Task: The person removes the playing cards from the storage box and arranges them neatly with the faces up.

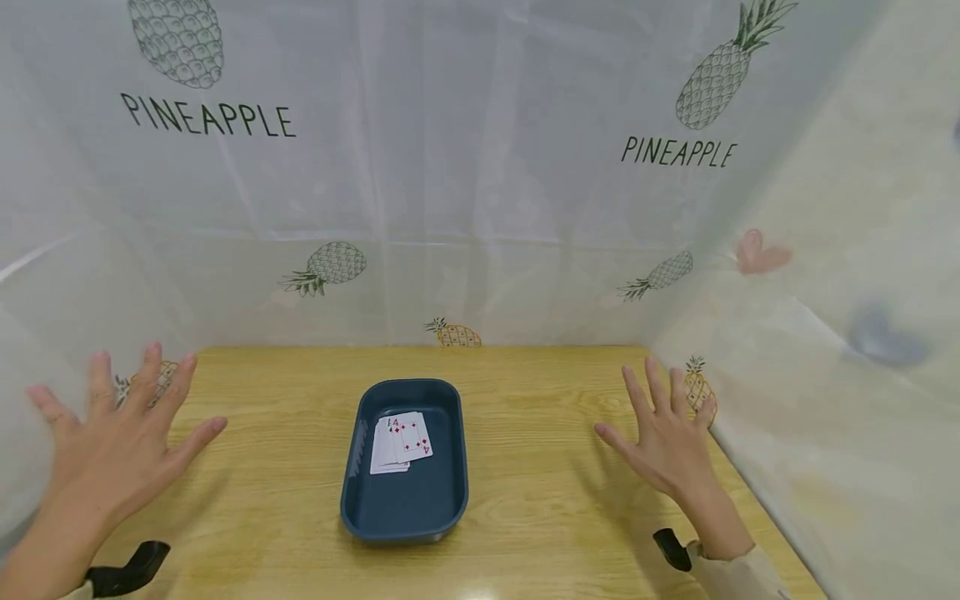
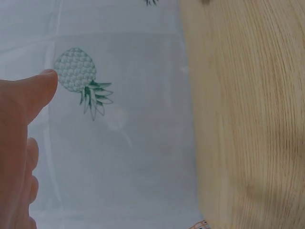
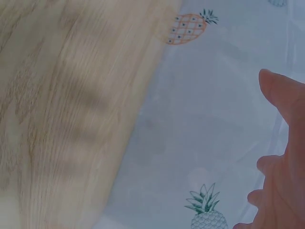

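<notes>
My left hand (image 1: 116,450) is held up at the left of the head view, fingers straight and spread, holding nothing. On the right side my right hand (image 1: 667,442) is raised the same way, its fingers apart and nothing in it. Between them stands a dark blue rectangular tray (image 1: 405,517) on the table. Several playing cards (image 1: 401,442) lie overlapped inside it, toward its back; the top one is a face-up four of diamonds. Neither hand touches the tray or the cards. Each wrist view shows only part of its own hand, the left thumb (image 2: 40,93) and right thumb (image 3: 276,90) extended.
The light wooden table (image 1: 525,467) reaches back to a white sheet (image 1: 465,167) printed with pineapples, which hangs behind. Further sheeting with printed hearts (image 1: 761,252) slants along the right edge. A dark band (image 1: 129,571) sits at the left wrist, another (image 1: 672,550) at the right.
</notes>
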`<state>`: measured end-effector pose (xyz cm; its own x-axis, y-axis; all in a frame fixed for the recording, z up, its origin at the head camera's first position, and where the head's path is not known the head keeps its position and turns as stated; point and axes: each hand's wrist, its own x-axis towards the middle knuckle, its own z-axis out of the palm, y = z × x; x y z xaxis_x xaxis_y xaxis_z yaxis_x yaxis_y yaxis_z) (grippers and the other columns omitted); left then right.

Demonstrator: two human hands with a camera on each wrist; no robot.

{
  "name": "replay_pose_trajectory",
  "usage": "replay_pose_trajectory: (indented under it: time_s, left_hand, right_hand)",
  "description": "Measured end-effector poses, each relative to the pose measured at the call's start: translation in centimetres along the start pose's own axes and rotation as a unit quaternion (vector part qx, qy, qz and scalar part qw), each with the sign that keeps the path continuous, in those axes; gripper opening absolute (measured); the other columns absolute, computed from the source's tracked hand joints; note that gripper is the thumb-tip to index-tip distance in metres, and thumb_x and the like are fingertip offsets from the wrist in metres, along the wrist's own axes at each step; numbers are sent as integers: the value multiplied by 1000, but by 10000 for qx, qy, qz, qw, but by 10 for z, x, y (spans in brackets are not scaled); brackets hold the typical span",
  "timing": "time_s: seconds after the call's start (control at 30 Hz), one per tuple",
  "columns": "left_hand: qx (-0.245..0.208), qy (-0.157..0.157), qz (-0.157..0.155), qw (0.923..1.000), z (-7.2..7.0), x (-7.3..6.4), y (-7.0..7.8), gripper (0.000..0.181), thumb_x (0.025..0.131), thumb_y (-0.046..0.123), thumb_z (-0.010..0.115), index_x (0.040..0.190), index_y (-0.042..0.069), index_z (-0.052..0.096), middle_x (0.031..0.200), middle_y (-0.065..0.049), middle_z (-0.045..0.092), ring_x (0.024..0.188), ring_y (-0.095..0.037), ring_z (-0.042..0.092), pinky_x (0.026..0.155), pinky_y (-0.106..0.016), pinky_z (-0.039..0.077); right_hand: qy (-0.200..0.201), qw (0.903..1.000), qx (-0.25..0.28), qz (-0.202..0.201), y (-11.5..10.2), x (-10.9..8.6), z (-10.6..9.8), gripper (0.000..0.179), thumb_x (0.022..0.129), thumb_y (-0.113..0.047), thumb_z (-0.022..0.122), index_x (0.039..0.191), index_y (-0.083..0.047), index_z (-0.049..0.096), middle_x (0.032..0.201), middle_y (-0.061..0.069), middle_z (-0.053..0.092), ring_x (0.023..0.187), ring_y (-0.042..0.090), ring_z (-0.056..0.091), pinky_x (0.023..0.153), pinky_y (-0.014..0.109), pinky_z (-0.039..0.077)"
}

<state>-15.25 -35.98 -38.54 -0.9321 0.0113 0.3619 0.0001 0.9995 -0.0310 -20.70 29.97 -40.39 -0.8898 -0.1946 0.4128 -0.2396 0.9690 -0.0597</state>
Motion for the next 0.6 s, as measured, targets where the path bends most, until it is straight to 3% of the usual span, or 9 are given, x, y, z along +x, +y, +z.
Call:
replay_pose_trajectory:
  time_s: [0.23, 0.4, 0.5, 0.6]
  left_hand:
    - [-133, -18, -31, 9999, 2, 4, 5, 108, 98, 75, 54, 172, 21, -2, 174, -23, -10, 152, -59, -24, 104, -84, -29]
    - [-578, 174, 241, 9979, 8, 2, 11, 104, 102, 66, 57, 172, 18, -4, 176, -21, -9, 158, -56, -10, 111, -89, -9]
    - [-1008, 239, 485, 9934, 12, 0, 18, 100, 105, 57, 58, 172, 14, -2, 176, -20, -8, 160, -51, -4, 120, -80, -3]
    - [-1478, 227, 571, 9871, 16, -1, 28, 96, 107, 51, 60, 172, 13, 0, 177, -17, -7, 161, -50, 3, 119, -79, 12]
  right_hand:
    - [-73, 9997, 216, -120, -7, 4, 4, 100, 97, -68, 64, 172, -22, 17, 178, 17, 9, 161, 51, 7, 109, 92, 6]
    - [-128, 9982, 522, -248, -21, 13, 2, 100, 96, -64, 69, 172, -22, 20, 177, 19, 12, 160, 51, 11, 111, 90, 11]
    - [-232, 9967, 702, -344, -31, 19, 1, 100, 96, -62, 70, 172, -22, 19, 177, 19, 11, 160, 51, 12, 113, 87, 15]
    - [-273, 9938, 953, -500, -42, 26, 2, 99, 97, -60, 71, 172, -20, 20, 177, 19, 12, 159, 50, 15, 117, 83, 18]
